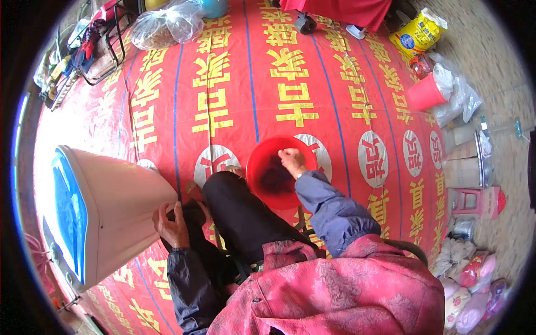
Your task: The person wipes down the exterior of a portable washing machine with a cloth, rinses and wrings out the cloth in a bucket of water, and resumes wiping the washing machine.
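A red bucket (254, 146) stands on the red sheet in front of my knees, with a dark mass (277, 177) inside that I cannot identify. Over its right side is my right hand (292, 162), fingers closed; whatever they pinch, if anything, is hidden. My left hand (172, 226) rests by my left knee with its fingers apart, holding nothing. Just left of it is a tall white bin (120, 195) with a blue panel (70, 215), tilted in this wide view.
Red sheeting with yellow characters (296, 72) covers the floor. Further off lie a clear plastic bag (167, 27) and a yellow sack (417, 34). Along the right are a pink bucket (426, 92), a pink stool (468, 201) and several bagged items (474, 301).
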Tool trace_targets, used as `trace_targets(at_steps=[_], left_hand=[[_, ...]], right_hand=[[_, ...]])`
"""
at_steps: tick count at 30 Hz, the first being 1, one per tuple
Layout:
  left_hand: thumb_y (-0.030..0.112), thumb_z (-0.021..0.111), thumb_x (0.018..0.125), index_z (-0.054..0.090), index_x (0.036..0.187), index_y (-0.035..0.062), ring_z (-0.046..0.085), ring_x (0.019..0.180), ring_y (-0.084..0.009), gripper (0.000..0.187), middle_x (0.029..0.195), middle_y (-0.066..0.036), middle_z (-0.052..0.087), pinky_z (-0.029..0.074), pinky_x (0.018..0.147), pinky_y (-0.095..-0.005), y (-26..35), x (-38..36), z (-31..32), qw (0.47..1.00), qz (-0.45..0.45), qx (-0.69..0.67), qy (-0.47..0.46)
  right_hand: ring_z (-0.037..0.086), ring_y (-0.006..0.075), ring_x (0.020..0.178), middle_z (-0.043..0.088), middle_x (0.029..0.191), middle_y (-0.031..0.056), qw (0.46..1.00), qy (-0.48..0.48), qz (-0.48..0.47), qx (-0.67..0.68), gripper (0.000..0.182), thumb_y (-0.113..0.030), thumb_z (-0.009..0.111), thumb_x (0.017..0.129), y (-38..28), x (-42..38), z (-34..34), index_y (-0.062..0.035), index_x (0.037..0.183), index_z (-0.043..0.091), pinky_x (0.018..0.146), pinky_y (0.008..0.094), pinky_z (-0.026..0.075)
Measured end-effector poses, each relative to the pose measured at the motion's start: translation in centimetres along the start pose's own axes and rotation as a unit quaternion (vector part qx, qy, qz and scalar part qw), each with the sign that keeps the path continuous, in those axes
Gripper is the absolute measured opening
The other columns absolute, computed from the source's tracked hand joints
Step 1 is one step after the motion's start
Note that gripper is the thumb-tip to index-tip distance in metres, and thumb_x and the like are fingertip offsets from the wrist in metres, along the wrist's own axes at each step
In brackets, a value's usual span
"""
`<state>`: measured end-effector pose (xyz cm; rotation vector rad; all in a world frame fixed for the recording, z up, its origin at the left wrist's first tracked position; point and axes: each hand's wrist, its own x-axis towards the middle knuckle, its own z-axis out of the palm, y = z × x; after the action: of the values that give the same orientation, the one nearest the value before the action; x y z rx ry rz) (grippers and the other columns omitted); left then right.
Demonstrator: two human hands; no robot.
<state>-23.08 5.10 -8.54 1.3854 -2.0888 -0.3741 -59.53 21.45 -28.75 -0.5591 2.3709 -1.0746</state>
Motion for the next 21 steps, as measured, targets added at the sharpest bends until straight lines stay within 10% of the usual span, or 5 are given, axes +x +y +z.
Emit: trace_targets(at_steps=[3,6,9,21], left_hand=[[0.020,0.069,0.079,0.060,0.091,-0.0012,0.056,0.091,-0.0337,0.026,0.094,-0.017,0.059,0.043,0.080,-0.0415,1.4,3.3,2.3,0.997,0.018,-0.073,-0.023],[0.019,0.070,0.077,0.059,0.091,-0.0017,0.056,0.090,-0.0334,0.027,0.092,-0.016,0.058,0.043,0.080,-0.0410,1.2,6.0,5.3,0.991,0.032,-0.125,-0.040],[0.019,0.071,0.076,0.061,0.088,-0.0003,0.056,0.088,-0.0323,0.025,0.090,-0.015,0.059,0.044,0.077,-0.0402,-0.6,7.8,8.2,0.991,0.045,-0.104,-0.066],[0.022,0.070,0.075,0.063,0.083,0.0023,0.057,0.083,-0.0348,0.022,0.083,-0.015,0.061,0.045,0.072,-0.0421,-4.9,10.0,15.3,0.982,-0.023,-0.098,-0.162]], right_hand=[[0.062,0.0244,0.058,0.063,0.063,0.0110,0.996,-0.040,-0.030,-0.072,0.040,-0.041,0.059,0.082,-1.4,-0.7,3.0,-0.0040,0.069,0.063,0.057,0.0376,0.048],[0.061,0.0403,0.075,0.062,0.076,0.0225,0.995,0.017,-0.067,-0.066,0.044,-0.047,0.059,0.076,-2.5,-2.2,6.0,-0.0040,0.071,0.064,0.066,0.0488,0.045],[0.061,0.0399,0.084,0.064,0.086,0.0229,0.985,-0.111,0.007,-0.129,0.048,-0.051,0.060,0.076,-4.5,-2.3,7.1,-0.0034,0.076,0.065,0.074,0.0468,0.047],[0.063,0.0413,0.087,0.063,0.087,0.0294,0.960,-0.067,0.182,-0.204,0.060,-0.054,0.066,0.070,-3.3,-1.0,16.3,0.0048,0.083,0.067,0.075,0.0460,0.049]])
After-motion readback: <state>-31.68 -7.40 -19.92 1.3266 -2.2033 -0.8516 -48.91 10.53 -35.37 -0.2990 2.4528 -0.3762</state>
